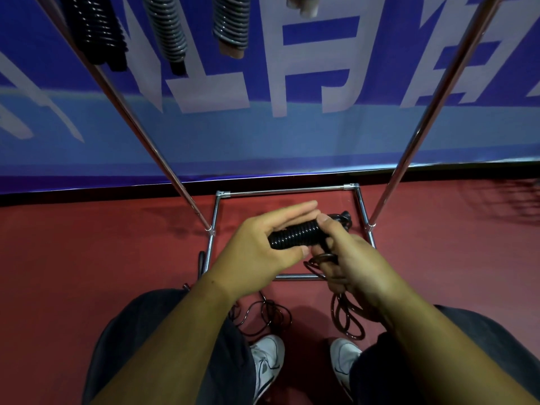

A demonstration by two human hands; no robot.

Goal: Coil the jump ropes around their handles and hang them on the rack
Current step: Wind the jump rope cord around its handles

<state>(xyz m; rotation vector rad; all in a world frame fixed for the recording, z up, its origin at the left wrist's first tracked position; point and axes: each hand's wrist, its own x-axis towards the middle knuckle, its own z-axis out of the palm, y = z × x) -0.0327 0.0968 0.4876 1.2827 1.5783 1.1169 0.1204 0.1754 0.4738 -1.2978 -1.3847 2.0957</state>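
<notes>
Left grip pinches the coiled jump rope; right grip, at 3 o'clock, clutches its loose loops; handles hidden.

**Red floor**, as I see it through the head camera.

- **Standing on it:** the rectangular chrome base of the rack, with two uprights rising from its side bars.
- **Lying on it:** a tangle of loose black rope, just in front of the base's near bar. A slim black piece lies beside the left bar, too dark for me to identify.
- **Nearest me:** a white left shoe and a white right shoe.
- **Behind the rack:** a blue banner meets the floor.
</notes>
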